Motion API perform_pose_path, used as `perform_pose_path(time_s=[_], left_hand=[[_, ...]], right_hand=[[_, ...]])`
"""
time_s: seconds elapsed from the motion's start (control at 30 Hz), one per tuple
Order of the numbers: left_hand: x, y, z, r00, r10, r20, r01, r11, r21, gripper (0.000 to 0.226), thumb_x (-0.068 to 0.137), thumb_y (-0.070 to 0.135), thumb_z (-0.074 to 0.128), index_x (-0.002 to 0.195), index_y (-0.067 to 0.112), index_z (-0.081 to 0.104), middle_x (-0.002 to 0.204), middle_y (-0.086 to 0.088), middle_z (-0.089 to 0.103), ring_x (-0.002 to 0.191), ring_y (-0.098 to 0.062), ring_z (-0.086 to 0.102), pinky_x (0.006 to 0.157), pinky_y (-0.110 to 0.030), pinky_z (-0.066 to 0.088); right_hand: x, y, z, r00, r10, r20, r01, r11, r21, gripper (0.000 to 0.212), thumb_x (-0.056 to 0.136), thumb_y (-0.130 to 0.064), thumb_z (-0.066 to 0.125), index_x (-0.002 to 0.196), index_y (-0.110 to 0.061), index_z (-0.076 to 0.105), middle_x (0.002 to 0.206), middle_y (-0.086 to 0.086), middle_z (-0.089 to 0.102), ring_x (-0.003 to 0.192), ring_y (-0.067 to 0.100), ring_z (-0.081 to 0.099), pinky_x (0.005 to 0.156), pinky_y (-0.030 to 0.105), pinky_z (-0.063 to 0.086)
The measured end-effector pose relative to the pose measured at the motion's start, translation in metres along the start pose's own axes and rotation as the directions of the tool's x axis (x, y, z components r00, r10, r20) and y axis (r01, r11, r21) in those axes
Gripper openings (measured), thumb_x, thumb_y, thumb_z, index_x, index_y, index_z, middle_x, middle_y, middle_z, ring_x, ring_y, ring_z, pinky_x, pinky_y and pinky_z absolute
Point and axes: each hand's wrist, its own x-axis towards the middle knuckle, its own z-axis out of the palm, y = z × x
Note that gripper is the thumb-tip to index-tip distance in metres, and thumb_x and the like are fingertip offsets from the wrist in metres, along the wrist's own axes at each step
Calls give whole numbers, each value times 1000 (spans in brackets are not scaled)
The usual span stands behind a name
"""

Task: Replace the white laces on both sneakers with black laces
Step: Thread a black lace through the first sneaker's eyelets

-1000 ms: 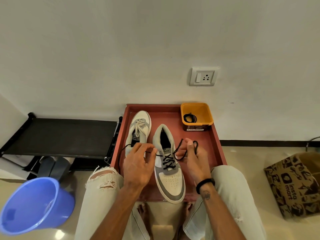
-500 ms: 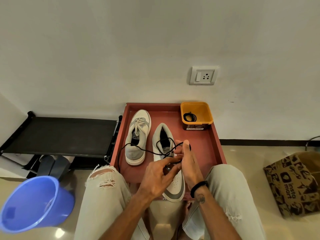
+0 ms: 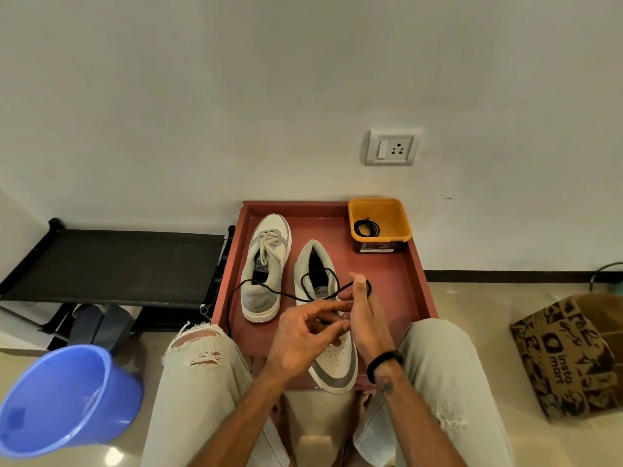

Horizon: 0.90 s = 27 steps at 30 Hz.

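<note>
With the right hand (image 3: 365, 318) pinching a black lace (image 3: 269, 289) loop above the near sneaker (image 3: 332, 358) and the left hand (image 3: 300, 342) half-curled beside it, the unfinished knot could slip loose if tension drops.

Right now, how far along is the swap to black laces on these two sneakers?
About halfway. Done: the right sneaker already carries a black lace. In hand: the right hand pinches a loop of that lace, with the left hand beside it, apparently tying it off. Left: the left sneaker keeps its white laces, and a spare black lace waits in the yellow tub.
</note>
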Motion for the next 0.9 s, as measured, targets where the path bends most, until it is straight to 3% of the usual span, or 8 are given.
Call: perform_pose_path(time_s=[0.1, 0.17, 0.3, 0.53, 0.67, 0.73, 0.83, 0.9], left_hand=[[-1, -3, -1, 998, 7, 59, -11, 998, 60, 45, 85, 16, 84, 126, 25, 68, 100, 4, 78, 77, -20, 77, 76, -37, 64], [-5, -5, 3, 995, 8, 98, -20, 992, 123, 47, 85, 17, 84, 127, 27, 66, 105, 7, 77, 77, -16, 77, 76, -34, 64], [-9, -4, 13, 997, 49, 57, -56, 991, 122, 37, 93, 15, 76, 127, 28, 69, 103, 10, 77, 70, -15, 76, 72, -29, 62], [-18, -5, 17, 998, -65, -13, 66, 995, 75, 28, 91, 25, 79, 118, 19, 73, 104, 8, 77, 69, -19, 76, 73, -36, 63], [-29, -2, 14, 999, -53, -7, 53, 985, 167, 15, 95, 26, 74, 106, 18, 77, 91, 8, 78, 65, -16, 75, 67, -34, 62], [-36, 2, 10, 999, -23, -26, 28, 978, 206, 16, 97, 30, 71, 104, 18, 79, 87, 8, 78, 64, -14, 74, 66, -36, 61], [-42, 4, 1, 993, -7, -116, 27, 985, 170, 22, 99, 36, 67, 101, 19, 80, 85, 6, 78, 62, -17, 74, 66, -37, 61], [-47, 0, -8, 981, -7, -193, 32, 991, 127, 25, 101, 36, 62, 105, 19, 80, 85, 3, 78, 60, -21, 73, 65, -36, 62]], right_hand=[[-1, 0, 2, 1000, 1, -6, -1, 1000, -20, 44, 109, -51, 30, 105, -18, 58, 97, 8, 66, 88, 19, 67, 77, 33, 57], [-1, 3, 3, 1000, 21, 11, -21, 1000, -6, 48, 107, -54, 32, 101, -15, 59, 98, 16, 69, 89, 26, 70, 85, 45, 60], [2, 2, 1, 995, 104, 6, -104, 988, 114, 39, 107, -48, 39, 106, -18, 65, 94, 7, 73, 79, 16, 75, 81, 47, 63], [-8, 4, 6, 987, 150, 57, -160, 945, 285, 40, 106, -50, 37, 131, -35, 64, 129, 0, 63, 123, 17, 59, 107, 51, 50], [-25, -1, 8, 993, 72, 90, -89, 974, 209, 43, 108, -47, 34, 141, -29, 56, 133, -4, 62, 122, 11, 56, 110, 42, 46], [-29, -2, 6, 999, 41, 11, -43, 975, 218, 39, 109, -41, 36, 138, -27, 57, 128, -1, 65, 120, 15, 60, 105, 40, 49], [-33, -3, -7, 964, -57, -258, 117, 968, 222, 28, 109, -22, 39, 125, -20, 62, 111, 3, 72, 103, 11, 65, 83, 11, 47], [-37, -2, -15, 924, -138, -358, 204, 967, 154, 27, 107, -15, 39, 117, -19, 64, 100, 1, 74, 95, 12, 68, 79, 16, 53]])
